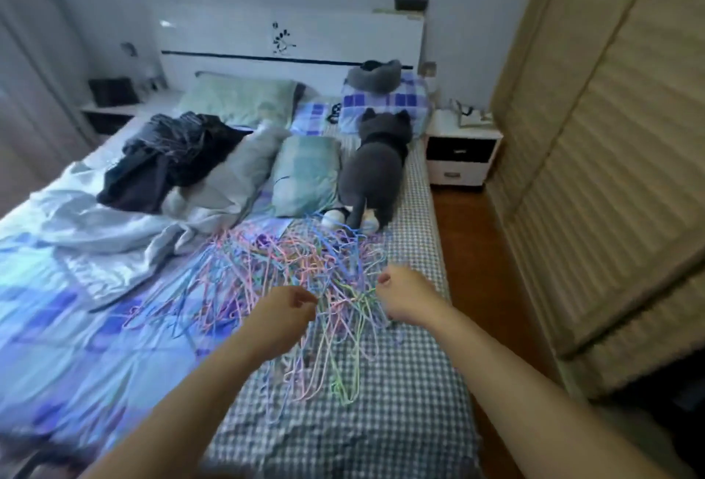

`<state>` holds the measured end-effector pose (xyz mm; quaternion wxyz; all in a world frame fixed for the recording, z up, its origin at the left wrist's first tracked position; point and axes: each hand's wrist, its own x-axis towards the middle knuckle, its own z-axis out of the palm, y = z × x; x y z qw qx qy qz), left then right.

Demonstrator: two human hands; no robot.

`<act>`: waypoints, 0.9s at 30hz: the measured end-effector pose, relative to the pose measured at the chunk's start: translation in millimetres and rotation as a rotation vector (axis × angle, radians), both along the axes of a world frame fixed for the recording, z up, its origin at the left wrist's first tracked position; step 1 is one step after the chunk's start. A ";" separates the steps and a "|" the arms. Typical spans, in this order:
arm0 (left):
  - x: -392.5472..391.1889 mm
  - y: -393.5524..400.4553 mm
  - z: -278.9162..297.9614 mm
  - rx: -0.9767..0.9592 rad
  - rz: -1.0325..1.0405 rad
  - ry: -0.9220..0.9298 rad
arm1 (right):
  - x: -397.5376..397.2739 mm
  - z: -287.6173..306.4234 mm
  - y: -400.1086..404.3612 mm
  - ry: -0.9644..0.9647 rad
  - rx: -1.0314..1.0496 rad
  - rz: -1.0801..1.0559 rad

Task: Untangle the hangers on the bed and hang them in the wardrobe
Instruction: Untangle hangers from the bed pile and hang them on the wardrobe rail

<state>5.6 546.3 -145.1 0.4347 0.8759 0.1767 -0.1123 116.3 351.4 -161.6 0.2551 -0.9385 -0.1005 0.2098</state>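
Observation:
A tangled heap of thin wire hangers (pixel 290 272) in pink, blue, green and purple lies on the checked sheet of the bed (pixel 381 421). My left hand (pixel 290 310) has its fingers curled at the near left of the heap, pinching hanger wires. At the heap's right side my right hand (pixel 400 295) is curled around a bunch of hangers. Both forearms reach in from the bottom of the view. The wardrobe (pixel 610 173), with pale slatted doors, stands along the right side.
A grey plush cat (pixel 375 169) lies beyond the heap. Pillows (pixel 305 173), dark clothes (pixel 171 158) and a crumpled blue quilt (pixel 76 249) cover the left half. A white nightstand (pixel 461 150) and a strip of wooden floor (pixel 477 249) separate bed from wardrobe.

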 end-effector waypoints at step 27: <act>-18.6 199.9 -143.1 -0.359 0.731 0.420 | 61.2 -246.0 243.2 0.379 -0.064 -0.061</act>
